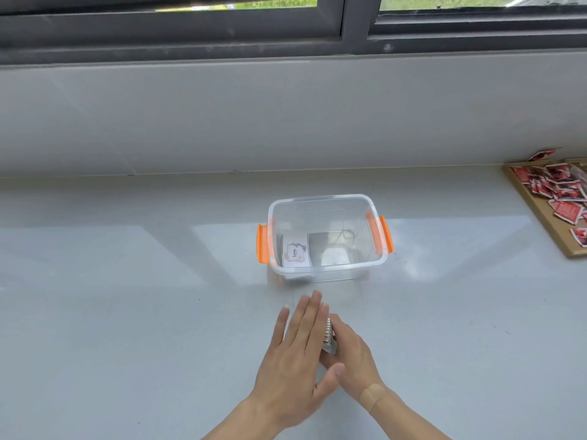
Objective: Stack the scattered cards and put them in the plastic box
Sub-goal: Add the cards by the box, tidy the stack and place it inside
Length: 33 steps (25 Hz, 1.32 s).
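The cards point(329, 336) stand on edge as a stack between the hands, the right hand point(351, 357) gripping them, the left hand point(297, 354) pressed flat and open against their side. The plastic box point(324, 238) sits on the table point(127, 312) straight ahead, just beyond the fingertips, one card point(295, 252) already inside. The stack's long edge points toward the box.

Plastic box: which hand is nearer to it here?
Left. The left hand lies flat with fingertips stretched toward the plastic box, stopping just short of its near wall. The right hand sits further back, gripping the card stack.
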Each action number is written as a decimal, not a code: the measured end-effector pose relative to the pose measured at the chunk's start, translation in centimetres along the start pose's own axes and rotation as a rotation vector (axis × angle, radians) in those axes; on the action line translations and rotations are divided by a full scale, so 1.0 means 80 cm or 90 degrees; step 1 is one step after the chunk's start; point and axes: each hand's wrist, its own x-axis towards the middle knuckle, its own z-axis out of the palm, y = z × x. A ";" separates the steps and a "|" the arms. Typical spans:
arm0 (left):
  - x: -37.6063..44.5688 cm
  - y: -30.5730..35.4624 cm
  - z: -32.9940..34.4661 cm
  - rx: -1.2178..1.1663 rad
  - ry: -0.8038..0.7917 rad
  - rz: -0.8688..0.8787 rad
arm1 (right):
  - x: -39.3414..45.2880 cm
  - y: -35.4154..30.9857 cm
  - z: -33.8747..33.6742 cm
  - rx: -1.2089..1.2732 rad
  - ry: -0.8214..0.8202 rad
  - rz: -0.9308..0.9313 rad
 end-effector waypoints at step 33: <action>0.018 0.010 0.061 -0.904 0.106 -0.505 | -0.003 0.017 0.003 -0.045 -0.007 -0.085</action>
